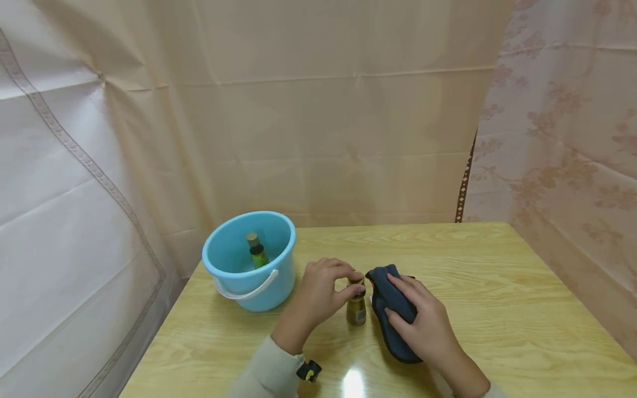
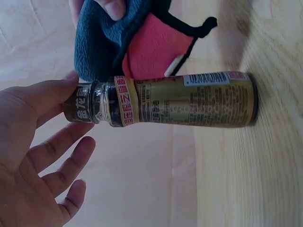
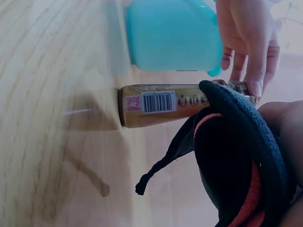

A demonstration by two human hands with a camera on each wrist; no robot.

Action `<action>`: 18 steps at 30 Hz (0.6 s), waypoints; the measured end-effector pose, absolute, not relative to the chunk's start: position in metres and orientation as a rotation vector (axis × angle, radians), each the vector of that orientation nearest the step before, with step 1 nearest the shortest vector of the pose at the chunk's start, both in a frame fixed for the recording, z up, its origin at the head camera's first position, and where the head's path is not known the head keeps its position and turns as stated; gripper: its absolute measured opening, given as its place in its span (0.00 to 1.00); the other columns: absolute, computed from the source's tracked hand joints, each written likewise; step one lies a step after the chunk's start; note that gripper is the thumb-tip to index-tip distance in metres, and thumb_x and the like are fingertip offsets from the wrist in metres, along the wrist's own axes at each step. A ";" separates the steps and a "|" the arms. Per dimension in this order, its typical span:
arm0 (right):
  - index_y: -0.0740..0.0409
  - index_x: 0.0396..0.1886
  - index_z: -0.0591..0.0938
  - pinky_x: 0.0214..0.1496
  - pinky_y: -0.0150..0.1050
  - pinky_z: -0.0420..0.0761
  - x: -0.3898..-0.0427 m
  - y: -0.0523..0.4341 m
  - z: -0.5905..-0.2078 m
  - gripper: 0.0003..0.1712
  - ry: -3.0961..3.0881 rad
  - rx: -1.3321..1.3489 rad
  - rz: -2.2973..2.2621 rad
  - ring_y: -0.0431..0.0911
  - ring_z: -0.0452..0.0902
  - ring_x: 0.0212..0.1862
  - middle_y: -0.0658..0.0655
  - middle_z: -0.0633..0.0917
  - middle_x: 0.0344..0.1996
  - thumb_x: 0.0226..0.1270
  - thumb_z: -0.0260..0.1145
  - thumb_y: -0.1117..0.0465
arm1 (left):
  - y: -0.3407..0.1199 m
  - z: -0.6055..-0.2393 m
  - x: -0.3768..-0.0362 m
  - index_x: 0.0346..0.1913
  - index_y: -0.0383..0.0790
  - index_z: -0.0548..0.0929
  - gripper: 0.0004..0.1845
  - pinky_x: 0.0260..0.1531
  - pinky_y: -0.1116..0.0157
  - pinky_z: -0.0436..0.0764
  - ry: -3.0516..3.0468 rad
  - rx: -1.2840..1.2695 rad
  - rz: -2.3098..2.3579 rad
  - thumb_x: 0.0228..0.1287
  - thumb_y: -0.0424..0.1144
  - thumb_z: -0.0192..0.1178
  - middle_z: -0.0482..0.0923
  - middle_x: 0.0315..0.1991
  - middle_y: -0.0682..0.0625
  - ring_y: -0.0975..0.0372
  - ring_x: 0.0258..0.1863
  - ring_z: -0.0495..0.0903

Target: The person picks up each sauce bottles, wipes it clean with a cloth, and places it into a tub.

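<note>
A small bottle (image 1: 356,314) with a gold printed label and a dark cap (image 2: 78,105) is upright at the middle of the wooden table. My left hand (image 1: 322,292) pinches that cap between thumb and forefinger, the other fingers spread away from it. To the bottle's right, my right hand (image 1: 429,326) grips a folded cleaning cloth (image 1: 390,304), dark blue outside with a pinkish-red inner side (image 2: 154,49) and black edging. In the left wrist view the cloth hangs right beside the bottle's neck and label.
A light blue bucket (image 1: 269,296) with a white handle (image 1: 251,293) stands on the left of the table (image 1: 497,309). Inside it leans a bottle with a green label (image 1: 259,257). Cloth curtains (image 1: 338,121) hang behind and at both sides.
</note>
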State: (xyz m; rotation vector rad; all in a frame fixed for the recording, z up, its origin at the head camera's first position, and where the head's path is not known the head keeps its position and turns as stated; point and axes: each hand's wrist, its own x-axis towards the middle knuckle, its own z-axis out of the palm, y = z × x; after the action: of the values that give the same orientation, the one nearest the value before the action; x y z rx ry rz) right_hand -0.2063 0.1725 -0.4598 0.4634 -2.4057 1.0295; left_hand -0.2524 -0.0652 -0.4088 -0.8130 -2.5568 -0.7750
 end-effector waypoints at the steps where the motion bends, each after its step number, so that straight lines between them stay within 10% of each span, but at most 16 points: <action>1: 0.44 0.72 0.78 0.51 0.58 0.85 -0.206 0.171 -0.460 0.42 -2.404 0.470 1.029 0.61 0.81 0.61 0.59 0.79 0.66 0.56 0.80 0.66 | -0.065 -0.410 -0.252 0.47 0.59 0.92 0.11 0.54 0.52 0.73 -2.554 -0.801 -0.785 0.67 0.54 0.69 0.87 0.49 0.63 0.63 0.53 0.81; 18: 0.39 0.72 0.78 0.54 0.59 0.84 -0.207 0.161 -0.470 0.43 -2.407 0.491 1.082 0.59 0.80 0.64 0.56 0.79 0.67 0.56 0.80 0.65 | -0.061 -0.418 -0.249 0.44 0.56 0.94 0.09 0.42 0.62 0.70 -2.401 -0.777 -0.739 0.65 0.52 0.72 0.83 0.40 0.63 0.68 0.42 0.80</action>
State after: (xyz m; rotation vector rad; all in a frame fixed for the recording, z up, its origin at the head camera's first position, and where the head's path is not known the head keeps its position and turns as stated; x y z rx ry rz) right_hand -0.2067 0.1608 -0.4700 0.4906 -2.4070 1.0820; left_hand -0.2487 -0.0614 -0.4183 -0.7772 -2.4011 -0.7387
